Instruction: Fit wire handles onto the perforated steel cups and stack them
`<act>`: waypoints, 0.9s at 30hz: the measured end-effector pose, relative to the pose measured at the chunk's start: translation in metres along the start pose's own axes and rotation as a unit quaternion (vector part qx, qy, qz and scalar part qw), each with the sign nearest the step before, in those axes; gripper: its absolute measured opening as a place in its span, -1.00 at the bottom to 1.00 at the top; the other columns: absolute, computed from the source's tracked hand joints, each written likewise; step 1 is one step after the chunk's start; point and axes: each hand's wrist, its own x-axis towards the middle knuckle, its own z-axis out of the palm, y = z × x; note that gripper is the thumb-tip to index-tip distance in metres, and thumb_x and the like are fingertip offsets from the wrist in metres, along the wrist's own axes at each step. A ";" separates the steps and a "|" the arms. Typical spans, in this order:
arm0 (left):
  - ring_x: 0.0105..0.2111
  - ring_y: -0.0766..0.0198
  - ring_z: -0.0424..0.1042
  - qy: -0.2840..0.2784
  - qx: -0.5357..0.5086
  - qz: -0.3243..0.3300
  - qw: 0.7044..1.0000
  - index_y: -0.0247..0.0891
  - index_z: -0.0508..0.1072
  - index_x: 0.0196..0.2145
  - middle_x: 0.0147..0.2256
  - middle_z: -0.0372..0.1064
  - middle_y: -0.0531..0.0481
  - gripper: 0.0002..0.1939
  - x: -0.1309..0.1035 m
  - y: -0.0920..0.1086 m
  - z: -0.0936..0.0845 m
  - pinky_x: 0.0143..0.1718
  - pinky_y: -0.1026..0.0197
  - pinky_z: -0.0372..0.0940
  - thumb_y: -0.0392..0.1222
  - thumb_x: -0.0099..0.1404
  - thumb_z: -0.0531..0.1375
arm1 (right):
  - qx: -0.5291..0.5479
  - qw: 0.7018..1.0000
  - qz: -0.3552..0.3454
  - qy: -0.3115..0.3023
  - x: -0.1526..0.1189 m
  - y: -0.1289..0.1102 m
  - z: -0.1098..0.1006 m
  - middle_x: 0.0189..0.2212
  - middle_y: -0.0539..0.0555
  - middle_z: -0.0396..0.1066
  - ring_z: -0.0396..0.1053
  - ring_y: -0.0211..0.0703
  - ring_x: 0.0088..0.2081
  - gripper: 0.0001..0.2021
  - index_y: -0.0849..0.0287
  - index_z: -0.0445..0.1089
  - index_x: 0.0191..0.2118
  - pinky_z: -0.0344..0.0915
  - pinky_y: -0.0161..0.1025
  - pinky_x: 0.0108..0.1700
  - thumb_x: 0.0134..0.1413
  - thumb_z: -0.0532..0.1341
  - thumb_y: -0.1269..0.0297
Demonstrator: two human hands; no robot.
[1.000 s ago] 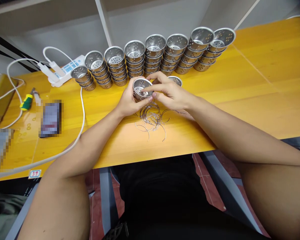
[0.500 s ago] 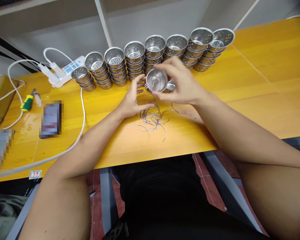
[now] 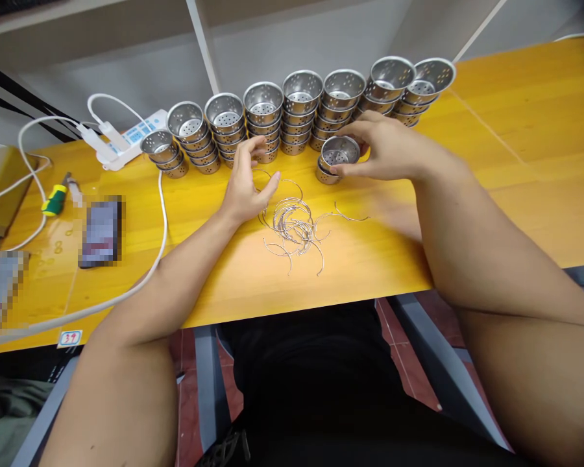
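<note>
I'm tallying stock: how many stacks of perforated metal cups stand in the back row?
8: the short stack by the power strip, then seven more running right to the far-right stack, partly behind the right hand. Any directly behind could be hidden.

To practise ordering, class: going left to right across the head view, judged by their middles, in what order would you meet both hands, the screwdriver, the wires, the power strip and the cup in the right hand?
Screwdriver, power strip, left hand, wires, cup, right hand.
</note>
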 end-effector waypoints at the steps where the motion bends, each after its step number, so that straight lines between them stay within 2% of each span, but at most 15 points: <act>1: 0.45 -0.23 0.61 0.016 0.008 0.001 1.000 0.12 0.15 0.67 0.52 0.38 -0.28 -0.08 0.002 0.000 -0.004 0.56 -0.39 0.52 0.68 0.68 0.15 | -0.003 1.000 0.000 -0.007 0.000 0.001 0.000 0.30 0.49 0.55 0.56 0.46 0.33 -0.25 0.34 0.64 0.51 0.50 0.30 0.49 0.40 0.62 0.00; 4: 0.48 -0.26 0.56 0.065 0.036 0.008 0.997 0.08 0.27 0.59 0.46 0.42 -0.28 -0.13 0.012 -0.004 -0.020 0.58 -0.44 0.51 0.68 0.67 0.17 | -0.013 1.000 -0.007 -0.018 0.002 0.008 0.000 0.24 0.49 0.57 0.56 0.50 0.30 -0.20 0.33 0.65 0.52 0.53 0.38 0.47 0.34 0.63 -0.06; 8: 0.64 -0.29 0.39 0.140 0.093 0.027 0.985 0.12 0.30 0.55 0.51 0.39 -0.24 -0.17 0.029 -0.016 -0.056 0.72 -0.50 0.37 0.66 0.65 0.24 | -0.022 0.999 -0.002 -0.036 0.002 0.014 -0.001 0.23 0.51 0.55 0.58 0.49 0.24 -0.14 0.32 0.64 0.54 0.57 0.41 0.45 0.34 0.57 -0.17; 11: 0.84 -0.09 0.10 0.168 0.124 0.045 0.977 0.23 0.20 0.61 0.68 0.28 -0.09 -0.29 0.041 -0.027 -0.087 0.90 -0.39 0.11 0.46 0.75 0.26 | -0.015 0.999 0.000 -0.034 0.001 0.011 -0.002 0.24 0.51 0.55 0.58 0.52 0.27 -0.15 0.29 0.66 0.52 0.56 0.41 0.45 0.33 0.54 -0.21; 13: 0.89 0.05 -0.05 0.187 0.148 0.065 0.969 0.28 0.16 0.63 0.74 0.24 0.01 -0.32 0.046 -0.034 -0.104 0.95 -0.34 -0.05 0.39 0.77 0.26 | -0.011 1.000 -0.005 -0.020 0.000 0.008 -0.002 0.28 0.51 0.56 0.57 0.55 0.31 -0.13 0.29 0.65 0.52 0.53 0.41 0.48 0.30 0.53 -0.21; 15: 0.86 0.03 0.05 0.215 0.171 0.040 0.961 0.30 0.20 0.61 0.72 0.29 0.02 -0.25 0.050 -0.040 -0.116 0.93 -0.37 -0.02 0.45 0.68 0.35 | -0.011 1.000 -0.006 -0.007 -0.001 0.006 -0.002 0.29 0.51 0.57 0.56 0.58 0.33 -0.11 0.29 0.63 0.52 0.52 0.41 0.48 0.29 0.51 -0.26; 17: 0.84 -0.11 0.15 0.235 0.190 -0.016 0.953 0.23 0.25 0.60 0.70 0.33 -0.06 -0.04 0.051 -0.048 -0.124 0.93 -0.48 -0.05 0.51 0.48 0.50 | -0.013 1.000 -0.009 -0.005 -0.002 0.005 -0.002 0.26 0.49 0.58 0.56 0.60 0.33 -0.09 0.28 0.63 0.51 0.52 0.43 0.47 0.33 0.46 -0.34; 20: 0.82 -0.31 0.18 0.240 0.202 -0.138 0.939 0.13 0.32 0.58 0.69 0.38 -0.13 0.23 0.048 -0.064 -0.132 0.95 -0.65 -0.31 0.46 0.14 0.69 | -0.019 1.000 -0.003 0.014 -0.004 -0.001 -0.003 0.31 0.49 0.57 0.56 0.63 0.37 -0.13 0.23 0.63 0.50 0.48 0.44 0.54 0.39 0.41 -0.37; 22: 0.84 -0.29 0.13 0.230 0.183 -0.193 0.936 0.20 0.33 0.55 0.67 0.42 -0.06 0.24 0.044 -0.080 -0.138 0.94 -0.67 -0.53 0.47 0.07 0.72 | -0.021 0.999 0.010 0.034 -0.006 -0.008 -0.004 0.40 0.44 0.55 0.51 0.63 0.46 -0.21 0.08 0.61 0.54 0.43 0.42 0.62 0.47 0.39 -0.35; 25: 0.91 -0.14 -0.05 0.201 0.127 -0.174 0.956 0.20 0.30 0.55 0.66 0.47 -0.02 0.21 0.036 -0.106 -0.148 0.90 -0.68 -0.58 0.58 0.14 0.66 | -0.018 0.998 0.012 0.053 -0.008 -0.018 -0.004 0.49 0.31 0.54 0.42 0.57 0.56 -0.29 -0.16 0.57 0.61 0.38 0.41 0.71 0.58 0.32 -0.35; 27: 0.91 0.01 -0.06 0.175 0.099 -0.128 0.971 0.19 0.28 0.56 0.57 0.59 0.03 0.11 0.032 -0.119 -0.153 0.92 -0.58 -0.65 0.62 0.30 0.57 | -0.008 0.998 -0.004 0.058 -0.007 -0.022 -0.001 0.49 0.31 0.54 0.42 0.58 0.56 -0.29 -0.16 0.57 0.60 0.37 0.46 0.71 0.59 0.31 -0.38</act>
